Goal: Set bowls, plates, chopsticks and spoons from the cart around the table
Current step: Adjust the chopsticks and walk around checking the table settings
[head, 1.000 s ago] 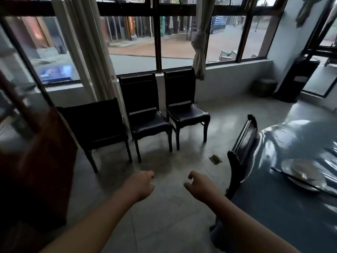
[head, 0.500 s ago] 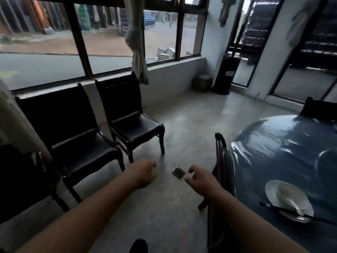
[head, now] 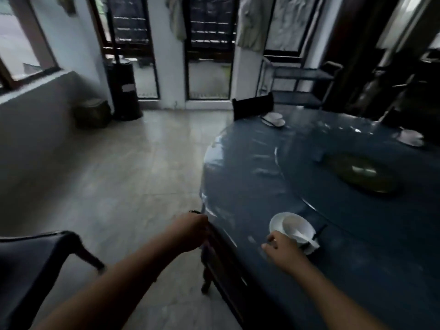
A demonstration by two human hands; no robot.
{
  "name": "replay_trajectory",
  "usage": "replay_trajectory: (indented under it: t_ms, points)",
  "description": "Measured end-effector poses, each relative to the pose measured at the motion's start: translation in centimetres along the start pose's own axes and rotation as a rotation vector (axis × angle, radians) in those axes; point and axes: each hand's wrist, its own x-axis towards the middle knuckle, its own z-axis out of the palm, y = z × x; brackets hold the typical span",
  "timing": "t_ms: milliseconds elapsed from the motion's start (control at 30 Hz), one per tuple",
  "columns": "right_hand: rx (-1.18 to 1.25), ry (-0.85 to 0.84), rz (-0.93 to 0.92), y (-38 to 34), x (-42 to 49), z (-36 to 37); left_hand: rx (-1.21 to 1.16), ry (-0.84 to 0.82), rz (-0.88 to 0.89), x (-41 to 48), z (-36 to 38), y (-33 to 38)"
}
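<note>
A round table with a blue cloth (head: 250,167) fills the right side. Near its front edge stands a white plate with a bowl (head: 291,228) and a white spoon (head: 303,235) in it, and dark chopsticks (head: 319,231) lie along its right side. My right hand (head: 283,250) hovers just left of this setting, fingers apart and holding nothing. My left hand (head: 190,232) is curled shut against the top of a dark chair back (head: 214,256); whether it grips the chair I cannot tell. Two more white settings sit at the far edge (head: 273,119) and the right edge (head: 410,138).
A metal shelf cart (head: 302,77) stands behind the table by the wall. A dark chair (head: 252,107) sits at the far setting, another chair (head: 35,258) at lower left. A glass turntable with a centre dish (head: 357,173) covers the table's middle. Tiled floor lies to the left.
The view has swung right from the window chairs to the table. My right hand has moved over the table beside the near setting, and my left hand has come up against the chair back.
</note>
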Motion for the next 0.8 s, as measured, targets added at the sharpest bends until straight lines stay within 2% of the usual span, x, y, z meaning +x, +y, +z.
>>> replay_trajectory:
  t_ms: [167, 500, 667, 800]
  points:
    - [-0.083, 0.132, 0.115, 4.4, 1.1, -2.5, 0.005, -0.108, 0.161, 8.8, 2.3, 4.7]
    - [0.076, 0.328, 0.458, 10.4, 1.7, -2.5, -0.035, -0.311, 0.396, 18.5, 7.9, 11.2]
    - [0.001, 0.385, 0.515, 12.9, 3.9, -1.1, -0.160, -0.386, 0.392, 23.2, 11.4, 12.4]
    - [0.216, 0.380, 0.535, 14.0, 6.7, 0.1, -0.344, -0.443, 0.337, 26.4, 14.1, 13.0]
